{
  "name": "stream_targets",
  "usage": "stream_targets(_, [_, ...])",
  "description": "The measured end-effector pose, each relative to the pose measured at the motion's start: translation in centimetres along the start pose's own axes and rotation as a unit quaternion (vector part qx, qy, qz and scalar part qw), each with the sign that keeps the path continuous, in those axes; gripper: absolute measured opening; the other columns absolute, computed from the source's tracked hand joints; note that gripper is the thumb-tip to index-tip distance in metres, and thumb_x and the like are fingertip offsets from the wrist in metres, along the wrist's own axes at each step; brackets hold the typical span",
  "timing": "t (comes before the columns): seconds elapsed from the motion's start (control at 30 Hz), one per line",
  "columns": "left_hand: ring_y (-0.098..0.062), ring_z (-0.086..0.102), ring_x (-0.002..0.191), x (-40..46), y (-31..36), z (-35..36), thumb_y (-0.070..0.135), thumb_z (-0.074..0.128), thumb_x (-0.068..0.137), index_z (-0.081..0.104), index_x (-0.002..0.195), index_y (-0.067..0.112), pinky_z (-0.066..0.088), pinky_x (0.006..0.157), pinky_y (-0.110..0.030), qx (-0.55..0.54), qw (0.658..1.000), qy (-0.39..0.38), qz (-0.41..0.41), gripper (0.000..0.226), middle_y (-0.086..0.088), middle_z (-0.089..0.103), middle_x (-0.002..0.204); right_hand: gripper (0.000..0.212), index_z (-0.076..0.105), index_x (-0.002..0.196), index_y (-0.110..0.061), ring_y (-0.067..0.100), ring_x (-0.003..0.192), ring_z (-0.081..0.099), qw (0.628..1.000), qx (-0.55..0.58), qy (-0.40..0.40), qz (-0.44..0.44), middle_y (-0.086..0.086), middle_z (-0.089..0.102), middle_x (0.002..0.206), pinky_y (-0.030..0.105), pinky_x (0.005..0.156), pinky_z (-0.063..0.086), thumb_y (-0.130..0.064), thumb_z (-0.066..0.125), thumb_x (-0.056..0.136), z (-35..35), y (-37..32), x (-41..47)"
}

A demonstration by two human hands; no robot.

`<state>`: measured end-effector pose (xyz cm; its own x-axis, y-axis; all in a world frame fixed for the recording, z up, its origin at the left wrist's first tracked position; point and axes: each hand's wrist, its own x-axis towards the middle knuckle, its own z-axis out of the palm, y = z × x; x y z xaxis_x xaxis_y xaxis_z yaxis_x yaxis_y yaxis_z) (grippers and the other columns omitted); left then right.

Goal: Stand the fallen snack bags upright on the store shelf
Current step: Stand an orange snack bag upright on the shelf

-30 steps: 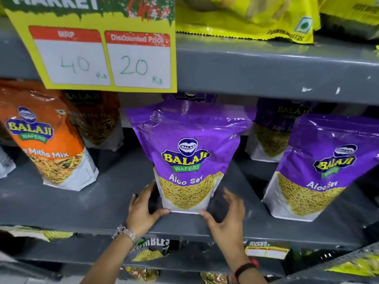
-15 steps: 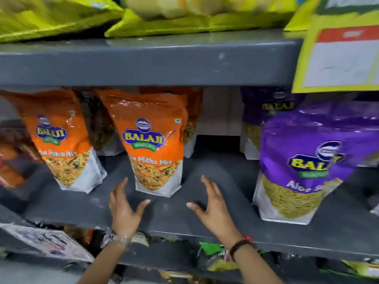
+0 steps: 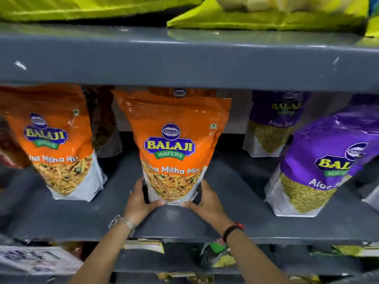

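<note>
While the gray shelf (image 3: 242, 220) looks nearly tidy, with the purple bags (image 3: 320, 167) and the other orange bag (image 3: 57, 144) standing up, the middle orange bag (image 3: 174, 144) stands near the front edge. It holds yellow crunchy snack mix. The left hand (image 3: 139, 203) and right hand (image 3: 207, 201) squeeze its bottom corners.

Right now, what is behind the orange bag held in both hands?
Behind the orange Mitha Mix bag, another orange bag's top shows. Its lower part is covered, so its state is unknown.
</note>
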<state>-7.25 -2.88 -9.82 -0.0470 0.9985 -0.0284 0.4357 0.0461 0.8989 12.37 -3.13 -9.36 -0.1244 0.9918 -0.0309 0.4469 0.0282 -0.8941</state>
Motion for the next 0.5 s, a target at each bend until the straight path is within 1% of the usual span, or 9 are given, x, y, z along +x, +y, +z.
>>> stream_targets(0.07, [-0.029,0.043,0.121,-1.1,0.1,0.6,0.052,0.073,0.040,0.032,0.124,0.012,0.040,0.095,-0.042,0.021,1.000,-0.005,0.017,0.102,-0.011,0.047,0.131,0.050,0.042,0.107,-0.017,0.017,0.105,0.051,1.000,-0.003,-0.009,0.005,-0.001,0.057,0.112,0.016,0.078,0.046,-0.023,0.076,0.070,-1.0,0.3,-1.0])
stream_targets(0.1, [-0.029,0.043,0.121,-1.5,0.0,0.7,0.057,0.068,0.037,0.031,0.125,0.012,0.040,0.095,-0.042,0.041,0.999,-0.005,0.026,0.106,-0.010,0.047,0.130,0.054,0.042,0.111,-0.021,0.014,0.110,0.050,1.000,0.001,-0.013,0.008,-0.001,0.055,0.120,0.019,0.084,0.045,-0.023,0.077,0.070,-1.3,0.4,-1.6])
stream_targets(0.13, [-0.030,0.043,0.121,-1.7,-0.1,0.8,0.060,0.064,0.034,0.031,0.126,0.011,0.039,0.095,-0.042,0.064,0.997,-0.003,0.038,0.110,-0.011,0.047,0.130,0.057,0.039,0.111,-0.030,0.007,0.110,0.049,1.000,0.012,-0.018,0.003,-0.007,0.053,0.123,0.013,0.085,0.043,-0.022,0.077,0.069,-1.5,0.4,-2.1])
stream_targets(0.2, [-0.031,0.043,0.121,-1.9,-0.1,0.7,0.062,0.060,0.032,0.032,0.128,0.011,0.037,0.097,-0.042,0.097,0.994,0.001,0.050,0.112,-0.013,0.047,0.130,0.069,0.032,0.108,-0.045,-0.008,0.105,0.045,1.000,0.019,-0.021,-0.010,-0.025,0.046,0.117,-0.003,0.077,0.036,-0.018,0.079,0.066,-1.6,0.5,-2.6])
stream_targets(0.27, [-0.033,0.045,0.119,-1.7,0.1,0.7,0.062,0.057,0.033,0.036,0.126,0.011,0.035,0.101,-0.046,0.117,0.992,0.002,0.042,0.108,-0.013,0.052,0.128,0.073,0.030,0.109,-0.048,-0.009,0.104,0.042,1.000,-0.018,0.001,-0.016,-0.030,0.041,0.114,-0.005,0.076,0.033,-0.020,0.080,0.064,-1.3,0.6,-2.8])
stream_targets(0.3, [-0.035,0.046,0.118,-1.7,0.0,0.8,0.063,0.055,0.034,0.039,0.124,0.010,0.034,0.103,-0.048,0.130,0.991,0.002,0.039,0.106,-0.014,0.054,0.127,0.071,0.034,0.113,-0.044,-0.004,0.106,0.042,0.999,-0.039,0.016,-0.018,-0.026,0.042,0.114,0.000,0.079,0.034,-0.023,0.080,0.064,-1.0,0.7,-2.9])
stream_targets(0.4, [-0.039,0.046,0.116,-1.6,-0.7,0.9,0.066,0.052,0.037,0.045,0.118,0.009,0.031,0.105,-0.052,0.166,0.986,0.007,0.031,0.099,-0.015,0.059,0.123,0.070,0.042,0.122,-0.025,0.013,0.115,0.049,0.996,-0.067,0.052,0.005,-0.009,0.053,0.122,0.024,0.091,0.042,-0.027,0.080,0.064,-0.4,1.2,-2.9])
stream_targets(0.43, [-0.040,0.045,0.116,-1.5,-0.9,0.9,0.065,0.055,0.039,0.045,0.117,0.009,0.031,0.105,-0.052,0.172,0.985,0.007,0.030,0.097,-0.015,0.059,0.122,0.070,0.044,0.122,-0.022,0.017,0.117,0.050,0.996,-0.072,0.056,0.011,-0.003,0.056,0.125,0.027,0.093,0.042,-0.027,0.080,0.063,-0.4,1.3,-2.9])
stream_targets(0.5, [-0.038,0.044,0.119,-1.2,-1.4,1.1,0.058,0.067,0.046,0.043,0.119,0.010,0.026,0.109,-0.051,0.177,0.984,0.006,0.026,0.091,-0.014,0.058,0.125,0.068,0.046,0.121,-0.019,0.020,0.116,0.051,0.995,-0.078,0.065,0.020,0.003,0.057,0.126,0.023,0.092,0.039,-0.025,0.080,0.063,-0.5,1.4,-3.0])
